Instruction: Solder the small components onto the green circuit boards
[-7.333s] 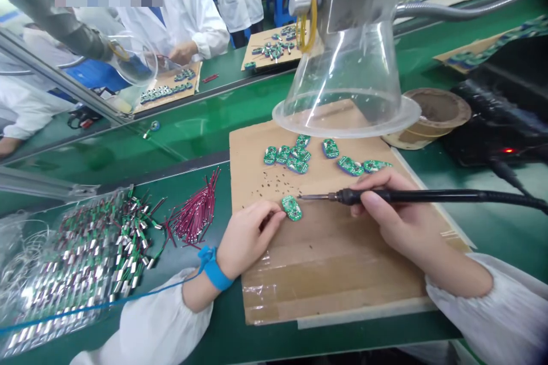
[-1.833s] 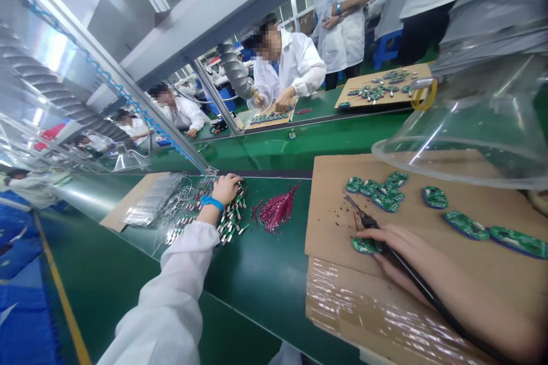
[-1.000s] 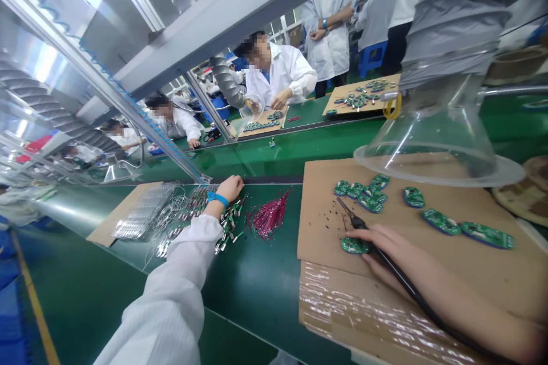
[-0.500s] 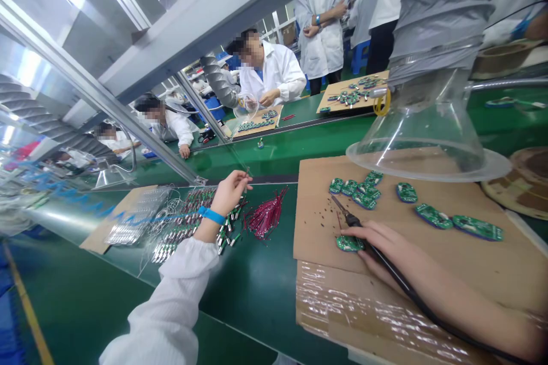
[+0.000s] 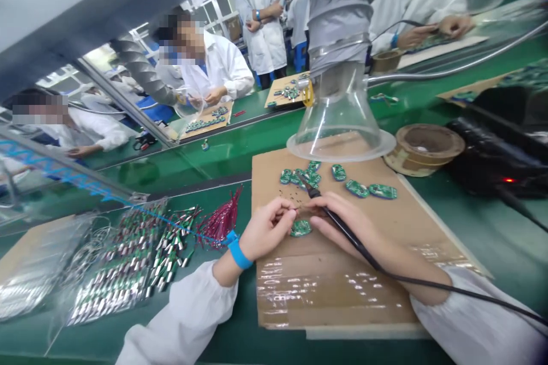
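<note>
My left hand, with a blue wrist strap, is pinched on a thin wire piece just left of a small green circuit board lying on the cardboard mat. My right hand grips a black soldering iron like a pen, its tip pointing up and left over the board, and the hand rests beside the board. Its cable trails right over my sleeve. Several more green boards lie farther back on the mat.
A clear fume hood hangs over the mat's far edge. A brown reel and a black unit with a red light stand to the right. Red wires and metal-capped parts lie to the left. Other people in white coats work across the belt.
My left hand came back from the parts pile at the left to the board on the mat, now pinching a wire piece. My view swung down and right.
</note>
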`<state>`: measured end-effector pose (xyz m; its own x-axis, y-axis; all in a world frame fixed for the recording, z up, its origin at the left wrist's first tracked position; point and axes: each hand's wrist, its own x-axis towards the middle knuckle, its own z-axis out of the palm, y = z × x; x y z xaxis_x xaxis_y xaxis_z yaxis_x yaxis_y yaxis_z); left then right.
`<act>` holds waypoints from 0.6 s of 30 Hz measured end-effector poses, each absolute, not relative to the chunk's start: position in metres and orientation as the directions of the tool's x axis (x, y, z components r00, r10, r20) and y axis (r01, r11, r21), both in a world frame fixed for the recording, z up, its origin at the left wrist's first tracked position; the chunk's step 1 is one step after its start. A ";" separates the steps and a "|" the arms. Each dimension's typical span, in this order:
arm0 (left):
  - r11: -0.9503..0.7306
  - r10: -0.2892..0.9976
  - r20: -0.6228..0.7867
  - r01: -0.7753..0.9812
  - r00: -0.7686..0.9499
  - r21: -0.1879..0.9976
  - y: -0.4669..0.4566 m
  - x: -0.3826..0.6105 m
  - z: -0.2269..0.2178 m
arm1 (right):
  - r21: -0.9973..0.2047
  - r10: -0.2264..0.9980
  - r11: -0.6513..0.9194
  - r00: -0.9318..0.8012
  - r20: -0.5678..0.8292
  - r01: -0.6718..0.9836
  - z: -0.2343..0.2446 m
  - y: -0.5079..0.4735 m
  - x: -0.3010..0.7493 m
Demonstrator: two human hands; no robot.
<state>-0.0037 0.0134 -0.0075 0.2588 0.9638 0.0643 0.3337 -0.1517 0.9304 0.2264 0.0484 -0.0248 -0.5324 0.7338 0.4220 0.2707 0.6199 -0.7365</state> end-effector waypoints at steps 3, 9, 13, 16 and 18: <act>-0.228 0.958 0.133 0.396 0.253 0.890 0.010 0.000 -0.016 | -0.751 0.736 0.609 -0.534 0.416 0.255 -0.023 0.048 0.226; -0.297 0.943 0.170 0.497 0.286 0.815 0.002 0.002 -0.018 | -0.751 0.731 0.617 -0.525 0.436 0.234 -0.025 0.046 0.222; -0.362 0.922 0.219 0.511 0.319 0.780 0.001 0.004 -0.016 | -0.740 0.713 0.634 -0.541 0.447 0.224 -0.026 0.045 0.222; -0.395 0.907 0.237 0.508 0.348 0.765 -0.001 0.007 -0.015 | -0.741 0.699 0.640 -0.553 0.454 0.202 -0.026 0.044 0.224; -0.387 0.905 0.216 0.499 0.367 0.775 -0.002 0.009 -0.015 | -0.750 0.696 0.634 -0.565 0.444 0.191 -0.025 0.043 0.225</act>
<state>0.0086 -0.0020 -0.0146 0.3672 0.9048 0.2155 0.4995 -0.3873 0.7749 0.2247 0.0433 -0.0251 -0.5647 0.6957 0.4440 0.1911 0.6335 -0.7497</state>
